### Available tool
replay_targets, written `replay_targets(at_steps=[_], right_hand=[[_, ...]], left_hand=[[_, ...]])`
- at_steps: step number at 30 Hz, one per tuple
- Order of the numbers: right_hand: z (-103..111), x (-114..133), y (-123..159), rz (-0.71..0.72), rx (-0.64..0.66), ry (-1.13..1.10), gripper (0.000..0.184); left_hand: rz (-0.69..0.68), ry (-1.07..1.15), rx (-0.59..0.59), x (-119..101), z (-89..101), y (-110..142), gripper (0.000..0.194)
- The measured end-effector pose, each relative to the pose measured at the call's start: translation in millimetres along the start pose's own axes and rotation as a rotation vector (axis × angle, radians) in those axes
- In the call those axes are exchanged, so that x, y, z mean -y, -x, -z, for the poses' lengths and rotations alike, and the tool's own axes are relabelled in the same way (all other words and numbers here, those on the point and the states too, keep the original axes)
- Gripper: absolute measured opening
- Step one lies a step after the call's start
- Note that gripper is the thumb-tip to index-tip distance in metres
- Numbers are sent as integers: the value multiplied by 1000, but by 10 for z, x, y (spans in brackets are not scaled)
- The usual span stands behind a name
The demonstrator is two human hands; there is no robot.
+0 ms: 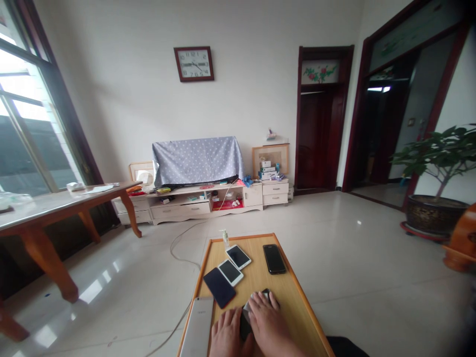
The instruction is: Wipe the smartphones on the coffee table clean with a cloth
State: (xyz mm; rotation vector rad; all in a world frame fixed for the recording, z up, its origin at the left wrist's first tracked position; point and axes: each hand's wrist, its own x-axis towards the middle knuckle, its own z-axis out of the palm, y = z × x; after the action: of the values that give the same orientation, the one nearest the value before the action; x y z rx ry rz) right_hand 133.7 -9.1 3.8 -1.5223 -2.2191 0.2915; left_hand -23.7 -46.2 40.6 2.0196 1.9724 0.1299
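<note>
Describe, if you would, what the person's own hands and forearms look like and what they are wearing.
Both are bare: the left hand and the right hand wear no gloves, and no ring or watch shows on them. The right forearm has no sleeve in view, and no cable or marking shows.

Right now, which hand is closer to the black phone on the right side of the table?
Right hand. It is just below the black phone, on the side nearer the person, not touching it. The left hand is farther away, down and to the left of the phone.

Dark smartphone (245, 323), mostly hidden, only a narrow strip showing
</note>
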Motion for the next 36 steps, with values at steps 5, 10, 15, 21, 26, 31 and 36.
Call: replay_targets(at_steps=[5,10,15,21,26,31,36], right_hand=[[4,-47,235,81,91,-38,44],[159,-136,243,55,40,-9,46],[151,41,10,-36,14,17,49],[16,88,108,85,90,-59,47],[21,-110,278,113,168,-76,47],[104,-21,141,-21,90,-28,53],[102,199,27,18,129,-57,52]], left_hand=[[5,-10,1,46,-42,-32,78],[-18,-7,-31,73,-87,-33,79],[-18,0,-25,36,-52,-12,77],[3,-26,23,78,-68,-58,78],[-7,-12,15,110,-99,-77,82],[-2,13,-30,45,-64,-38,80],[15,7,-2,64,-77,-72,81]])
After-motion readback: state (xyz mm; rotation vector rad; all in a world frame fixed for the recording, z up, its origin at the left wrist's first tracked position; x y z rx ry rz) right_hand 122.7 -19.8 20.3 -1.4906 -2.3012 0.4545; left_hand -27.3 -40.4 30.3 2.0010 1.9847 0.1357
